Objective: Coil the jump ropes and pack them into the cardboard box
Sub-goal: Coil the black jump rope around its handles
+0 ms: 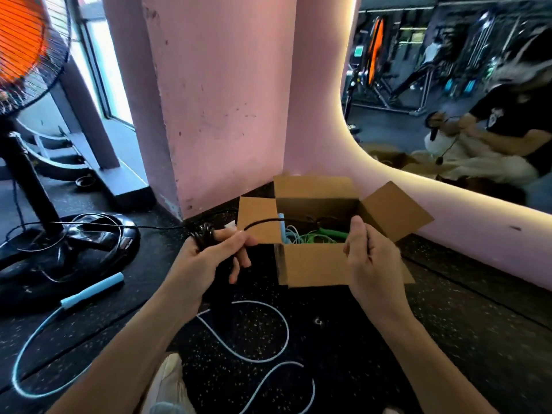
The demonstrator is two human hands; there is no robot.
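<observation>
1. Left hand [206, 255]: curled round a bunch of black rope coils [203, 233], thumb and forefinger pinching the strand that leads off to the right.
2. Right hand [370, 258]: closed on the other end of the same black jump rope, fingers wrapped round a thin dark piece; held in front of the box's near wall.
3. Black strand [263, 221]: stretched from the left hand across the box's left flap toward the opening.
4. Cardboard box [313, 264]: on the dark speckled floor, all four flaps open, just beyond both hands.
5. Inside the box: green rope [316, 236] and pale blue rope with an upright blue handle [282, 227].
6. Light blue jump rope [268, 333]: loose on the floor near the forearms, its handle [92, 290] lying to the left, beside the fan base [74, 237].
</observation>
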